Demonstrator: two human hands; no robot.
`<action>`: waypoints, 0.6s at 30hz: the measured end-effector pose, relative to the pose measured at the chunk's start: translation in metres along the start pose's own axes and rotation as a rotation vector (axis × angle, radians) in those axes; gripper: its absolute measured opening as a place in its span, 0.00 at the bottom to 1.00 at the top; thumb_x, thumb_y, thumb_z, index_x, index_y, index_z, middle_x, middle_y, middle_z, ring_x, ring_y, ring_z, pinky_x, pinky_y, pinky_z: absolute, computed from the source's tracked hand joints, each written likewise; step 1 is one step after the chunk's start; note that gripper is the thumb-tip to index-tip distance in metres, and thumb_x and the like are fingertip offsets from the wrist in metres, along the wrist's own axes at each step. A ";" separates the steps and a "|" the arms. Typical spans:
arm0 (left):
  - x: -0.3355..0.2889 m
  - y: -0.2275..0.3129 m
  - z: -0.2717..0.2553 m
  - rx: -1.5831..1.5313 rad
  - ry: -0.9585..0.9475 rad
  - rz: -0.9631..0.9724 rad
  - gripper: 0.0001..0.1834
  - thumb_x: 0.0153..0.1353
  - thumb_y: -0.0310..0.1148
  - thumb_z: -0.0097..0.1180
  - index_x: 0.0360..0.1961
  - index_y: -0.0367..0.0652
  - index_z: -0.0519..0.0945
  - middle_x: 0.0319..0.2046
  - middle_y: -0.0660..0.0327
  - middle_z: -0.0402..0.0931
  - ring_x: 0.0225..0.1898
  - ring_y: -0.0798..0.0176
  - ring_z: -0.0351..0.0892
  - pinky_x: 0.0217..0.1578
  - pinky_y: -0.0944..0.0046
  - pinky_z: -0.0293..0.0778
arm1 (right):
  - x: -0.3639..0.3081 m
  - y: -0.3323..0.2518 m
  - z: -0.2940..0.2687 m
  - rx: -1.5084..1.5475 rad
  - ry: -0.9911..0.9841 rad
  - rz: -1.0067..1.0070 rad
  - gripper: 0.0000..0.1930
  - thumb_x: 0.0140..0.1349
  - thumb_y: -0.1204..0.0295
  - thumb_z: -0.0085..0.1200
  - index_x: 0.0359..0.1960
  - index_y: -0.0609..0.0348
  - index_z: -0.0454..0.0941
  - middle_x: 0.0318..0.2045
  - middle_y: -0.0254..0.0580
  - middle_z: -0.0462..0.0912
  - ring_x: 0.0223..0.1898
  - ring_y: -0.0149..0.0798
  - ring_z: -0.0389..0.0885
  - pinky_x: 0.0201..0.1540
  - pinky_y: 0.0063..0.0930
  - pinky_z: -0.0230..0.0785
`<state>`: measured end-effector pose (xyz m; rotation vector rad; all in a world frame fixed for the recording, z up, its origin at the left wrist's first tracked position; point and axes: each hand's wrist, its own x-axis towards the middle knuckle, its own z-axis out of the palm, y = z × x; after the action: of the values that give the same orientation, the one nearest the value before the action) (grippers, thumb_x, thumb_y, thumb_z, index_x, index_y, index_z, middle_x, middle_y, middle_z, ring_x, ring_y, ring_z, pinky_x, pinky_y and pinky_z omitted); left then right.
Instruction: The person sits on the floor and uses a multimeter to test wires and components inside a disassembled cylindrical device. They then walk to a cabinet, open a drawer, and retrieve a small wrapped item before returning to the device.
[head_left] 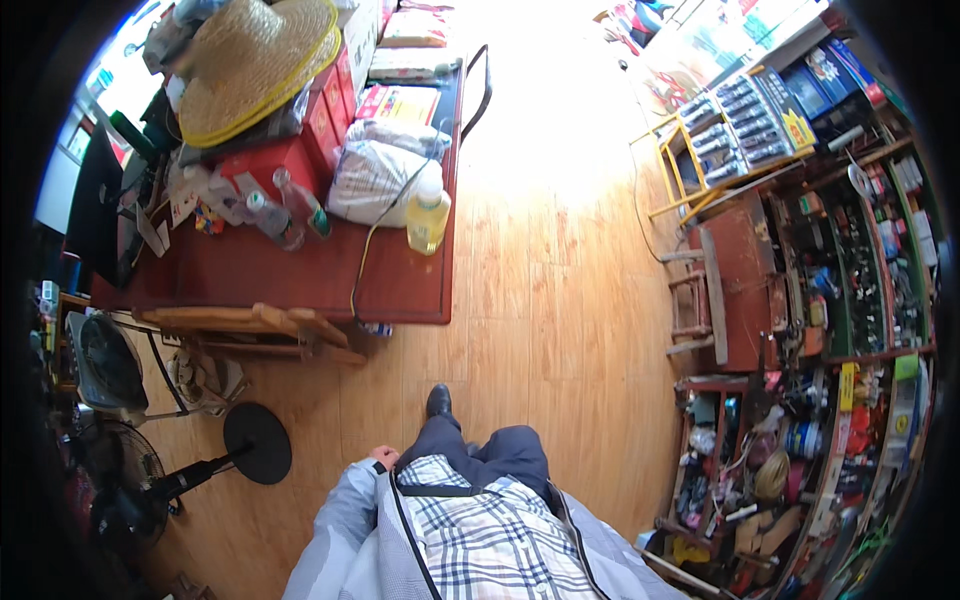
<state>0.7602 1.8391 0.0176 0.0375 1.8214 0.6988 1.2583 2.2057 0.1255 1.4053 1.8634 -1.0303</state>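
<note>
Bright daylight washing across a wooden plank floor (545,260), a dark red table (300,275) standing at left, packed shelves (860,300) lining the right wall, a standing fan (200,470) resting nearby.
</note>
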 end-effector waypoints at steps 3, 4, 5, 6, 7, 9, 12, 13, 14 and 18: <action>0.000 0.033 0.001 0.143 -0.106 -0.050 0.20 0.64 0.51 0.62 0.43 0.47 0.92 0.38 0.57 0.91 0.43 0.60 0.90 0.48 0.59 0.84 | 0.053 -0.050 -0.101 -0.133 0.012 -0.047 0.19 0.65 0.59 0.63 0.50 0.59 0.90 0.38 0.51 0.92 0.40 0.45 0.92 0.47 0.39 0.85; 0.000 0.042 0.002 0.138 -0.167 -0.056 0.24 0.64 0.55 0.63 0.46 0.46 0.92 0.40 0.57 0.91 0.45 0.60 0.90 0.50 0.60 0.83 | 0.073 -0.069 -0.132 -0.079 -0.010 -0.042 0.19 0.65 0.60 0.63 0.51 0.60 0.89 0.37 0.51 0.92 0.39 0.45 0.92 0.47 0.39 0.85; 0.003 0.054 0.007 0.196 -0.197 -0.113 0.25 0.66 0.56 0.63 0.49 0.46 0.91 0.43 0.56 0.91 0.47 0.61 0.89 0.53 0.60 0.81 | 0.097 -0.089 -0.160 -0.024 -0.012 -0.137 0.17 0.65 0.60 0.63 0.48 0.60 0.90 0.36 0.50 0.92 0.38 0.43 0.92 0.45 0.37 0.84; -0.001 0.060 0.010 0.000 -0.233 -0.078 0.26 0.70 0.55 0.61 0.53 0.45 0.90 0.45 0.56 0.91 0.49 0.61 0.89 0.55 0.60 0.80 | 0.121 -0.109 -0.187 -0.006 -0.016 -0.154 0.16 0.65 0.61 0.63 0.45 0.60 0.90 0.35 0.49 0.92 0.37 0.42 0.91 0.43 0.36 0.84; -0.001 0.067 0.018 -0.058 -0.255 -0.096 0.26 0.74 0.55 0.56 0.55 0.45 0.89 0.50 0.56 0.90 0.53 0.62 0.87 0.56 0.58 0.80 | 0.142 -0.127 -0.213 0.012 -0.042 -0.114 0.15 0.65 0.62 0.62 0.43 0.60 0.91 0.34 0.48 0.92 0.36 0.41 0.91 0.42 0.35 0.83; 0.001 0.088 0.035 0.036 -0.238 0.067 0.29 0.76 0.57 0.51 0.57 0.45 0.89 0.54 0.56 0.88 0.56 0.59 0.86 0.58 0.56 0.78 | 0.201 -0.173 -0.267 -0.013 -0.084 -0.135 0.14 0.65 0.65 0.62 0.44 0.62 0.90 0.29 0.47 0.90 0.30 0.38 0.90 0.36 0.35 0.84; 0.001 0.132 0.104 0.212 -0.016 0.293 0.25 0.76 0.53 0.50 0.60 0.51 0.86 0.58 0.51 0.85 0.60 0.51 0.84 0.64 0.54 0.75 | 0.281 -0.253 -0.339 -0.026 -0.112 -0.255 0.13 0.70 0.68 0.58 0.45 0.67 0.87 0.27 0.42 0.88 0.24 0.35 0.87 0.29 0.33 0.82; 0.003 0.150 0.121 0.271 0.014 0.294 0.23 0.76 0.51 0.51 0.60 0.51 0.86 0.58 0.51 0.85 0.60 0.50 0.84 0.63 0.53 0.75 | 0.304 -0.285 -0.365 0.001 -0.117 -0.381 0.13 0.71 0.68 0.58 0.45 0.67 0.87 0.27 0.42 0.88 0.24 0.35 0.87 0.30 0.33 0.82; 0.005 0.168 0.136 0.158 0.071 0.266 0.22 0.76 0.49 0.51 0.60 0.50 0.86 0.58 0.51 0.85 0.60 0.48 0.84 0.63 0.53 0.75 | 0.324 -0.321 -0.389 -0.021 -0.103 -0.378 0.13 0.71 0.67 0.59 0.44 0.67 0.87 0.27 0.42 0.88 0.24 0.35 0.87 0.30 0.32 0.82; 0.004 0.236 0.157 -0.462 0.146 -0.069 0.21 0.74 0.46 0.57 0.49 0.37 0.89 0.48 0.55 0.90 0.47 0.63 0.88 0.52 0.62 0.81 | 0.377 -0.486 -0.468 0.143 -0.147 -0.565 0.12 0.72 0.65 0.59 0.43 0.62 0.87 0.29 0.37 0.87 0.26 0.33 0.86 0.28 0.29 0.79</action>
<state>0.8232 2.1038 0.0958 -0.3884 1.7477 1.0791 0.6873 2.7243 0.1812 0.8498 2.1599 -1.5151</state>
